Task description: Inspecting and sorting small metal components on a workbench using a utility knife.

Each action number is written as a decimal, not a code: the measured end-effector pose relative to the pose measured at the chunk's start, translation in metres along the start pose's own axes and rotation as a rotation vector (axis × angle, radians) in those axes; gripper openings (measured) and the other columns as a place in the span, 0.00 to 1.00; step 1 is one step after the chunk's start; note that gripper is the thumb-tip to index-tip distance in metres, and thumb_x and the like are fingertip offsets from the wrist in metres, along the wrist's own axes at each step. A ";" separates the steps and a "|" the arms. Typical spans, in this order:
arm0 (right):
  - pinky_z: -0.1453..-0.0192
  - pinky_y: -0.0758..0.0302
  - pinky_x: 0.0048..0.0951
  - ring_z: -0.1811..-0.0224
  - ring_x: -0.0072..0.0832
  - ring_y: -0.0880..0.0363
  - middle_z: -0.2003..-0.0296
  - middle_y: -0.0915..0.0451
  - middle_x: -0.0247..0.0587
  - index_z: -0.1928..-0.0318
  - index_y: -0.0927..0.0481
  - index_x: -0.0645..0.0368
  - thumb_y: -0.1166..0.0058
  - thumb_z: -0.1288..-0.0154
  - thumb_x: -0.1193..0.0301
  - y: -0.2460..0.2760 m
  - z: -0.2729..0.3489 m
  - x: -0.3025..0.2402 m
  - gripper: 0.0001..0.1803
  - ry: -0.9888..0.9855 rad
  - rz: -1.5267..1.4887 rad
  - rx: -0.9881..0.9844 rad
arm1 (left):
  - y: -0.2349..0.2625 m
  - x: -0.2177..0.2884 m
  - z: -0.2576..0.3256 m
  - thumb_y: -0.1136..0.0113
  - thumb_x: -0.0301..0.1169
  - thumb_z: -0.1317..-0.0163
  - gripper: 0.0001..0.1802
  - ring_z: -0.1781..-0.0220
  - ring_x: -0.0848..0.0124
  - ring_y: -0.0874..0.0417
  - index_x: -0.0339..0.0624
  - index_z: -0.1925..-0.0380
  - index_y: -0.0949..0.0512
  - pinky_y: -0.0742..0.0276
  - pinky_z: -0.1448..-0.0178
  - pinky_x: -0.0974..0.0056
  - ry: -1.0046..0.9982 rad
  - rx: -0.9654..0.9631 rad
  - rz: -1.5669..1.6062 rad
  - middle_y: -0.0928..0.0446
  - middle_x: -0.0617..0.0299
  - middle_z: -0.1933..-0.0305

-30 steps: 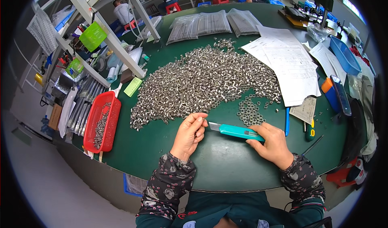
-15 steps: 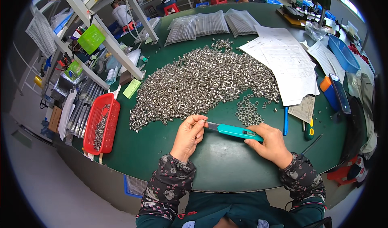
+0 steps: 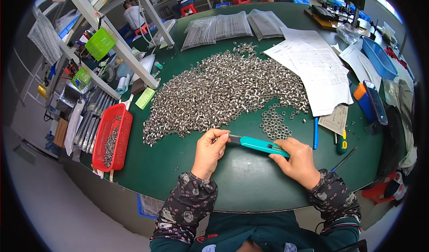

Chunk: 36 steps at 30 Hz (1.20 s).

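My right hand (image 3: 298, 160) is wrapped round the teal handle of a utility knife (image 3: 257, 144), its blade out and pointing left. My left hand (image 3: 210, 149) is closed in a pinch right at the blade's tip. A small metal piece shows between thumb and forefinger, mostly hidden by the fingers; it looks like one of the metal rings. Beyond my hands spreads a large heap of short metal rings (image 3: 223, 87). A smaller single-layer group of rings (image 3: 275, 123) lies to the right of the heap, just past the knife.
A red basket (image 3: 120, 138) with metal pieces stands at the left edge. Paper sheets (image 3: 319, 73), a blue pen (image 3: 316, 133) and a green-yellow handled tool (image 3: 342, 143) lie right. Bagged rods (image 3: 232, 26) lie at the back. A white shelf frame (image 3: 127, 58) rises left.
My left hand has turned slightly at the blade tip, its fingers shifting on the small piece. The knife and my right hand have moved slightly left.
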State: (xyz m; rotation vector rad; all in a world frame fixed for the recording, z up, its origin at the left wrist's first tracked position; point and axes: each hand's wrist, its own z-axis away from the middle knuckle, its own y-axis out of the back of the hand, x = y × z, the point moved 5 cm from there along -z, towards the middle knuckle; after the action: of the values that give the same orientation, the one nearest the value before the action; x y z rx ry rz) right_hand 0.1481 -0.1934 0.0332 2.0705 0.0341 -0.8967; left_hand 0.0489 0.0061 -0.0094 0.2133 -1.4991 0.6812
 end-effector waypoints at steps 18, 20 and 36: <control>0.68 0.28 0.36 0.73 0.42 0.24 0.73 0.23 0.44 0.64 0.21 0.59 0.43 0.50 0.64 -0.006 -0.002 0.009 0.14 -0.086 -0.168 -0.101 | 0.002 0.000 0.000 0.49 0.27 0.38 0.09 0.84 0.87 0.39 0.36 0.60 0.27 0.48 0.84 0.81 0.036 0.032 0.092 0.26 0.63 0.71; 0.68 0.28 0.36 0.73 0.42 0.24 0.73 0.23 0.45 0.64 0.21 0.59 0.43 0.50 0.64 -0.007 -0.002 0.010 0.14 -0.083 -0.177 -0.102 | 0.001 0.000 0.000 0.48 0.27 0.39 0.09 0.84 0.87 0.39 0.36 0.60 0.27 0.48 0.84 0.81 0.027 0.033 0.088 0.26 0.64 0.72; 0.77 0.33 0.35 0.80 0.39 0.28 0.78 0.29 0.42 0.62 0.24 0.59 0.39 0.52 0.68 0.007 -0.004 0.002 0.16 0.072 -0.008 0.141 | 0.005 -0.005 0.000 0.51 0.29 0.37 0.06 0.84 0.86 0.39 0.37 0.64 0.28 0.48 0.85 0.81 0.104 0.052 0.180 0.26 0.63 0.73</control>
State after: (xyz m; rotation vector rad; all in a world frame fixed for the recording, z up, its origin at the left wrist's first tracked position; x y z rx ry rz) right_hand 0.1545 -0.1952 0.0383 2.2345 0.0175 -0.8503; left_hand 0.0463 0.0089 -0.0154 0.0812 -1.4125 0.8634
